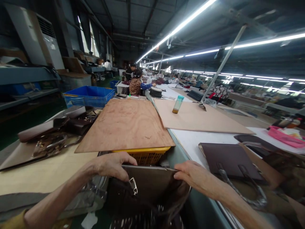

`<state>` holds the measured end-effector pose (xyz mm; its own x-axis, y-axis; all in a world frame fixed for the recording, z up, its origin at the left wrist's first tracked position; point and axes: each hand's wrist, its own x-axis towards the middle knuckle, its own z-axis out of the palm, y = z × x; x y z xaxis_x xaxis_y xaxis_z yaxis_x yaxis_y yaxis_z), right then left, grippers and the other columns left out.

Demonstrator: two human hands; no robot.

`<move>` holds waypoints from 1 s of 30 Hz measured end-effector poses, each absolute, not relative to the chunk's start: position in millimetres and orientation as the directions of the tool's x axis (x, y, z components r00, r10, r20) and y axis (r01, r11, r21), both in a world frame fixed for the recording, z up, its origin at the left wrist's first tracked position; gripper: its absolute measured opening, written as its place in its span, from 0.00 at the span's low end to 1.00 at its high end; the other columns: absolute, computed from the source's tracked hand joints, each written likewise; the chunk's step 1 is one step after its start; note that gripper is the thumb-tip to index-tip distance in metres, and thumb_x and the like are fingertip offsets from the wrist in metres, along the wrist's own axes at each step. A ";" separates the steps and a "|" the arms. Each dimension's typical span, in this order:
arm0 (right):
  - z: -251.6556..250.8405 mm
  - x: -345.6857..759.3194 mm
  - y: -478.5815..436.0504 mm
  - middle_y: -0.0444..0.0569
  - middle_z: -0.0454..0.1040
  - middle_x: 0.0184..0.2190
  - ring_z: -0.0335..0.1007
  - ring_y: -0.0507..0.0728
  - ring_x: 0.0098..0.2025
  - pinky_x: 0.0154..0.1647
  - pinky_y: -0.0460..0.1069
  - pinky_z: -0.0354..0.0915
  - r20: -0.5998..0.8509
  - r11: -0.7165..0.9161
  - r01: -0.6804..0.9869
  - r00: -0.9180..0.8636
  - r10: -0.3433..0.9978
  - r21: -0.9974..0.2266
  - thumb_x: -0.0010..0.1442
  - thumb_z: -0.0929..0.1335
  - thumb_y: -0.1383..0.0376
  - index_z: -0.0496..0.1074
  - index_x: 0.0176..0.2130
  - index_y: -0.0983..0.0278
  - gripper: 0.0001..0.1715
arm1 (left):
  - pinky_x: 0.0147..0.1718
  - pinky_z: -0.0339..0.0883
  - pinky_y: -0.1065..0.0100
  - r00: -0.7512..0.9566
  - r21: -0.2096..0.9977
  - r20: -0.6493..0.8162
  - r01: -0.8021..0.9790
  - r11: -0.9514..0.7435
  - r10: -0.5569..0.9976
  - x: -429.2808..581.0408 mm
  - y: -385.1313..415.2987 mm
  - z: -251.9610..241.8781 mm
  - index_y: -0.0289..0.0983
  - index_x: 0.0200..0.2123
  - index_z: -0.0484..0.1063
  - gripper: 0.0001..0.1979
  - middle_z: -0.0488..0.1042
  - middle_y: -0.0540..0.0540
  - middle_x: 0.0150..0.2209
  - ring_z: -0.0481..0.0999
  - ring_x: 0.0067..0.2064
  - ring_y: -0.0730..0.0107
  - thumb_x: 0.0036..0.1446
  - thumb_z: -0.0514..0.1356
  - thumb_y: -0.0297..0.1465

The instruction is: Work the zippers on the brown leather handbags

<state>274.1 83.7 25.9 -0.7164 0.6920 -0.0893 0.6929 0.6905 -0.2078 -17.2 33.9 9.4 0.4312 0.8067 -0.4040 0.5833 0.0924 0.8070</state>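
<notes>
A dark brown handbag (152,181) hangs low in front of me with its mouth facing up. My left hand (115,165) grips the left end of its top edge, thumb and fingers closed over it. A small metal clasp ring (133,186) dangles just below those fingers. At the right end of the same edge, my right hand (188,171) pinches the rim. Shadow hides most of the bag's lower part. On the table to the right lies another dark brown handbag (228,159) with plastic-wrapped handles (252,197).
Ahead, a plywood board (128,124) rests over a yellow basket (145,155). A bottle (178,104) stands on a tan board (205,119). Leather pieces with metal fittings (52,143) are heaped left, near a blue bin (89,95). A pink basket (283,136) sits right. People work farther back.
</notes>
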 end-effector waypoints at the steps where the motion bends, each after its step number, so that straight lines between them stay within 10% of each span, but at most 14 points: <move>1: 21.8 273.8 80.3 0.39 0.69 0.21 0.65 0.50 0.27 0.27 0.44 0.52 -0.099 0.682 0.699 -0.711 0.697 -0.218 0.59 0.61 0.67 0.65 0.23 0.62 0.14 | 0.23 0.60 0.76 0.457 0.808 -0.452 0.575 0.133 0.766 -21.4 35.8 6.8 0.39 0.37 0.73 0.17 0.73 0.54 0.29 0.71 0.30 0.69 0.38 0.61 0.31; 5: 2.9 273.3 70.1 0.40 0.70 0.22 0.66 0.51 0.29 0.29 0.44 0.53 -0.116 0.626 0.739 -0.665 0.738 -0.250 0.59 0.61 0.68 0.63 0.21 0.63 0.15 | 0.26 0.62 0.74 0.492 0.811 -0.467 0.569 0.135 0.735 -19.9 36.3 -21.6 0.36 0.36 0.73 0.15 0.73 0.52 0.28 0.71 0.31 0.67 0.40 0.61 0.31; 13: -8.6 274.1 67.1 0.45 0.72 0.26 0.67 0.54 0.32 0.31 0.46 0.53 -0.244 0.514 0.812 -0.576 0.780 -0.275 0.59 0.60 0.63 0.64 0.23 0.63 0.15 | 0.50 0.55 0.60 0.344 0.369 0.107 0.858 -0.358 0.933 45.3 9.4 -16.6 0.38 0.46 0.63 0.21 0.66 0.46 0.47 0.63 0.49 0.63 0.49 0.50 0.19; 30: -19.5 273.9 65.8 0.47 0.74 0.28 0.68 0.56 0.33 0.32 0.47 0.53 -0.237 0.475 0.845 -0.527 0.816 -0.244 0.58 0.60 0.63 0.66 0.23 0.63 0.14 | 0.42 0.65 0.63 0.383 0.379 0.212 0.816 -0.437 0.899 52.2 29.9 -65.8 0.36 0.34 0.63 0.09 0.67 0.47 0.44 0.67 0.43 0.63 0.49 0.61 0.27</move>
<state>273.9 65.8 -19.5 -0.5274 0.8159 -0.2369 0.8452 0.4755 -0.2442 52.2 29.9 -65.8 0.3830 0.8990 0.2124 0.8159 -0.4370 0.3785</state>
